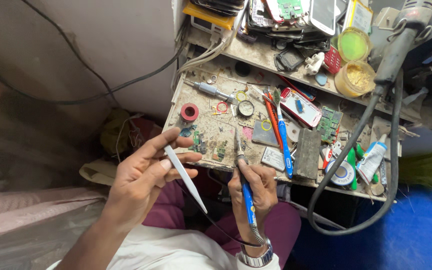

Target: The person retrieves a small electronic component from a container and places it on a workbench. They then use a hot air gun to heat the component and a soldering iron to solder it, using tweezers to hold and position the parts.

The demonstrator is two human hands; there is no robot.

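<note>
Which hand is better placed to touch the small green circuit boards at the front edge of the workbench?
Probably the right hand: its blue-handled soldering iron already points at the small green circuit boards, tip just beside them. The left hand holds white tweezers pointing away from the bench.

White glue tube (371, 159) with blue label, bench right.

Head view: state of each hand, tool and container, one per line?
left hand: holding white tweezers
right hand: gripping blue soldering iron, tip on bench
green-lidded tub: closed
yellow tub: open
toothbrush: lying flat
</note>
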